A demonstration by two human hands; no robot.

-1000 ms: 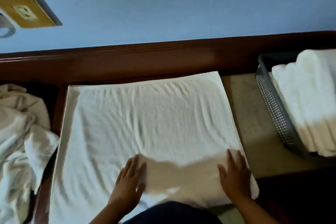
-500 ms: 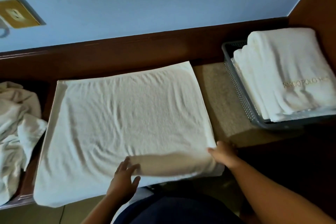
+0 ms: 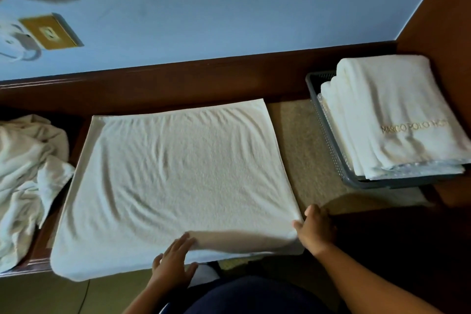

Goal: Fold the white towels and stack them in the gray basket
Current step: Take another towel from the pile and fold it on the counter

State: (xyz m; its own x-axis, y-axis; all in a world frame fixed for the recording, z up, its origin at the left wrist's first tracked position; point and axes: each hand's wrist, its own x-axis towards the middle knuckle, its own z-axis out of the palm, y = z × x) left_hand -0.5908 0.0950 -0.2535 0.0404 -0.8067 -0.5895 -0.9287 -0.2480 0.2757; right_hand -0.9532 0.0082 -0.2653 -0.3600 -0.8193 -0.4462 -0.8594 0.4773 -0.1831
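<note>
Hotel room. Folded towels (image 3: 397,120) in gray basket (image 3: 321,120), right end of counter (image 3: 303,150), embroidered "MARCO POLO HOT"; brass socket plate (image 3: 49,32) on blue wall (image 3: 229,7); dark wood trim (image 3: 204,79).

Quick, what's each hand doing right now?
Left hand: open, flat on the folded white terry towel's near edge.
Right hand: at its right corner; grip unclear.

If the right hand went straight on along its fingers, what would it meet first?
Likely nothing soon: the right hand points along the bare tan strip between the spread towel and the gray basket. The dark wooden rail at the wall comes first, though depth is unclear.
</note>
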